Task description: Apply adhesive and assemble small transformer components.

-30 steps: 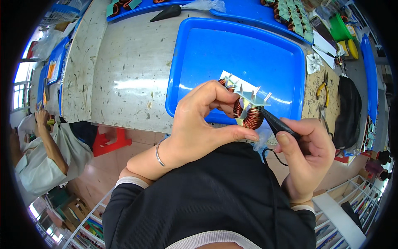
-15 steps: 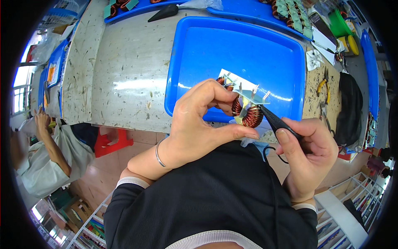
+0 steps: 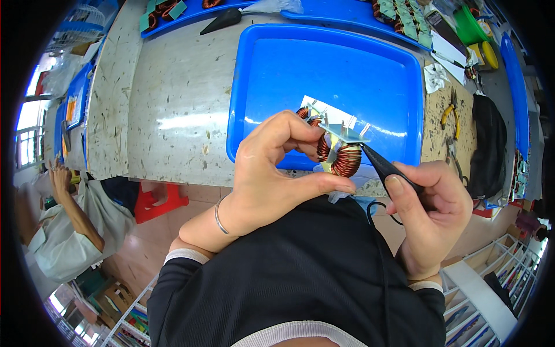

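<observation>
My left hand (image 3: 272,165) pinches a toroidal coil (image 3: 346,159) wound with copper wire, between thumb and fingers. A pale green board (image 3: 341,133) with metal pins is fixed on top of the coil. My right hand (image 3: 430,202) grips a black tapered tool (image 3: 384,166), its fine tip at the right edge of the board, beside the winding. Whether the tip touches is too small to tell. Just beyond my left fingers, a second copper coil (image 3: 303,113) shows partly, near a white card (image 3: 332,107) over the blue tray.
A blue tray (image 3: 324,58) lies on the worn grey bench (image 3: 179,110). Yellow-handled pliers (image 3: 449,115) rest to its right, near a black cloth (image 3: 487,144). Behind stand trays with finished-looking coils (image 3: 402,20) and a black cone-shaped nozzle (image 3: 222,21). Another person's arm (image 3: 78,211) is at far left.
The view has shifted slightly. My left hand and the coil have moved a little left, and the tilt of the board has changed slightly. Both grips stay the same.
</observation>
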Tool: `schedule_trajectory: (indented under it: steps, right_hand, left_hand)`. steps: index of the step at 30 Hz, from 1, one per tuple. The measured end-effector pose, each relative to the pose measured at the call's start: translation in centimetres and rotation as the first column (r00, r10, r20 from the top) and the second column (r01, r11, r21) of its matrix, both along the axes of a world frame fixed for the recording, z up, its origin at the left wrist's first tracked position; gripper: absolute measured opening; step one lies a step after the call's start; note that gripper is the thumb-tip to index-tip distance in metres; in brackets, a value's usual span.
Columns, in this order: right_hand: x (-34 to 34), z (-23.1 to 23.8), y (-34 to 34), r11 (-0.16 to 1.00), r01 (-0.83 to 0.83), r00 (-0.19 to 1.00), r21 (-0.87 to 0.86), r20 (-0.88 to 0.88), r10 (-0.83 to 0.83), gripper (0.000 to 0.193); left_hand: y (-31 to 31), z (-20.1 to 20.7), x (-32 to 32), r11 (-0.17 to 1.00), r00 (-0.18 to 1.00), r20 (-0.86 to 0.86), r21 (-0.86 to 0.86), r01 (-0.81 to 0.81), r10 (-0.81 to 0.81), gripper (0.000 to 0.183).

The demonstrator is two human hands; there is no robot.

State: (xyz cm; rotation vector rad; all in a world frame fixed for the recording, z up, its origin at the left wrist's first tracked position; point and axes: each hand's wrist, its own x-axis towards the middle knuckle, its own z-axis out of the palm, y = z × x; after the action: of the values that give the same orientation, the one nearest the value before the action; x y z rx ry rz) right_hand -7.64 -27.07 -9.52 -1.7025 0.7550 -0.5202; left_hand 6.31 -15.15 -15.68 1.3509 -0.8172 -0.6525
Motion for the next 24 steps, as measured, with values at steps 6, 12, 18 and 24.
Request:
schedule_trajectory:
  steps: [6, 12, 18, 24]
  right_hand:
    - [0.01, -0.2, -0.09, 1.0, 0.002, 1.0, 0.005, 0.013, -0.002, 0.01]
    - [-0.12, -0.31, -0.18, 1.0, 0.006, 1.0, 0.02, 0.005, -0.006, 0.01]
    - [-0.2, -0.42, -0.24, 0.999, -0.025, 0.998, 0.044, 0.05, 0.023, 0.011]
    - [-0.1, -0.35, -0.37, 0.998, -0.046, 0.997, 0.042, 0.065, 0.043, 0.011]
  left_hand:
    - [-0.04, 0.13, 0.01, 1.0, 0.999, -0.047, 0.01, -0.004, 0.004, 0.051]
    - [-0.09, -0.13, 0.19, 0.999, 1.0, -0.023, -0.032, 0.009, -0.01, 0.048]
    - [-0.07, -0.02, 0.1, 0.997, 0.97, -0.236, -0.069, 0.044, -0.059, 0.044]
    - [-0.21, 0.51, 0.23, 0.995, 0.864, -0.494, -0.034, 0.091, -0.096, 0.042]
